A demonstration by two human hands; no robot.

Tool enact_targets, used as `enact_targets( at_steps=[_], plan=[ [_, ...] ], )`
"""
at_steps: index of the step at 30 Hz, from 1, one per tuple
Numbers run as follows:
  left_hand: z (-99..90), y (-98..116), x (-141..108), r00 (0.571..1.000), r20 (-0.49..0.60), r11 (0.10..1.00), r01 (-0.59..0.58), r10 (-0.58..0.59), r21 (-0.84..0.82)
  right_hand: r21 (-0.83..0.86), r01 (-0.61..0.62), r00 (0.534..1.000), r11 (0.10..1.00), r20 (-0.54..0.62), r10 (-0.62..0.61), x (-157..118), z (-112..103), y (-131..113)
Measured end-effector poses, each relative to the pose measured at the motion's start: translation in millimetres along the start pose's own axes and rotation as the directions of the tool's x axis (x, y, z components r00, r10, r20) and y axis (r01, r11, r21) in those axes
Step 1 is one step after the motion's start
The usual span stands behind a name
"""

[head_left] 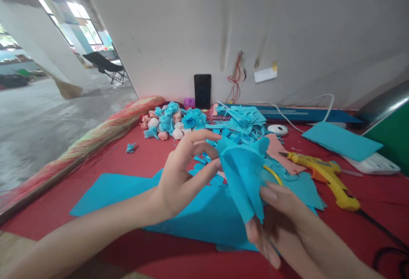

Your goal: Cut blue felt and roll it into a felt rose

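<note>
A blue crepe-paper flower (244,168) with curled upper edges and a folded, tapering lower part is held up over the table. My right hand (281,215) grips its lower part from the right, with the thumb in front and fingers behind and below. At its upper left edge, my left hand (188,172) has forefinger and thumb bent around the paper's rim. A yellow curved loop (273,174) shows beside my right hand; the rest of it is hidden. Beneath both hands lie large blue paper sheets (204,217).
A yellow glue gun (332,179) with a black cord lies right. Several finished paper flowers (166,121) and blue paper strips (244,119) lie behind. A phone (202,91) leans against the white partition (172,36). A blue paper stack (341,139) rests at right.
</note>
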State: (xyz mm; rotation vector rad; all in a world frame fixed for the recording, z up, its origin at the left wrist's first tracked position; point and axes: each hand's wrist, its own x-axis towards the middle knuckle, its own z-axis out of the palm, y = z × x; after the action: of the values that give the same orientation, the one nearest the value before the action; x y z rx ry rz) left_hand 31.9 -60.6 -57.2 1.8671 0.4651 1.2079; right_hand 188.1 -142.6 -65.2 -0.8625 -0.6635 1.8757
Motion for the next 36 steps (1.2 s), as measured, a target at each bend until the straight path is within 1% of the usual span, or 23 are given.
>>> enact_targets(
  at_steps=[5, 7, 9, 12, 16, 20, 23, 25, 27, 29, 31, 34, 36],
  plan=[
    [-4.8, 0, 2, 0.992, -0.063, 0.979, -0.099, 0.112, 0.18, 0.007, 0.008, 1.0, 1.0, 0.022, -0.008, 0, 1, -1],
    [-6.6, 1, 3, 0.989, -0.068, 0.971, -0.114, 0.131, 0.209, 0.003, 0.013, 0.999, 1.0, 0.031, -0.013, 0, -1, -1],
    [-8.4, 2, 5, 0.988, -0.083, 0.974, -0.108, 0.127, 0.201, -0.019, 0.032, 0.999, 0.999, 0.036, -0.031, -2, -2, 0],
    [-9.6, 1, 6, 0.991, -0.083, 0.983, -0.086, 0.101, 0.164, -0.068, 0.053, 0.998, 0.996, 0.043, -0.05, -2, -4, 1],
    [-5.8, -4, 5, 0.993, -0.092, 0.994, -0.063, 0.071, 0.09, -0.072, 0.059, 0.998, 0.996, 0.029, -0.057, 1, -1, 0],
    [0.9, -7, 4, 0.995, -0.077, 0.997, 0.053, -0.057, -0.051, -0.092, 0.068, 0.997, 0.993, 0.036, -0.065, 3, 0, -1],
    [4.4, -6, 4, 0.989, -0.078, 0.986, 0.114, -0.124, -0.122, -0.126, 0.09, 0.995, 0.988, 0.054, -0.083, 1, -3, 0],
    [6.0, -4, 3, 0.984, -0.05, 0.973, 0.16, -0.17, -0.168, -0.141, 0.106, 0.993, 0.984, 0.07, -0.097, 1, -5, 3],
    [7.3, -2, 2, 0.975, -0.008, 0.957, 0.218, -0.224, -0.191, -0.16, 0.119, 0.99, 0.98, 0.088, -0.106, 2, -6, 5],
    [8.3, 0, 0, 0.965, 0.006, 0.949, 0.259, -0.262, -0.18, -0.178, 0.128, 0.99, 0.976, 0.089, -0.114, 3, -6, 7],
    [9.1, 2, -1, 0.964, -0.008, 0.949, 0.262, -0.267, -0.178, -0.192, 0.139, 0.989, 0.971, 0.084, -0.125, 3, -6, 7],
    [10.7, 4, -1, 0.972, -0.096, 0.954, 0.189, -0.216, -0.235, -0.189, 0.151, 0.986, 0.97, 0.092, -0.136, 3, -5, 7],
    [12.3, 5, -1, 0.971, -0.131, 0.941, 0.152, -0.2, -0.303, -0.184, 0.159, 0.985, 0.97, 0.091, -0.144, 2, -5, 6]
  ],
)
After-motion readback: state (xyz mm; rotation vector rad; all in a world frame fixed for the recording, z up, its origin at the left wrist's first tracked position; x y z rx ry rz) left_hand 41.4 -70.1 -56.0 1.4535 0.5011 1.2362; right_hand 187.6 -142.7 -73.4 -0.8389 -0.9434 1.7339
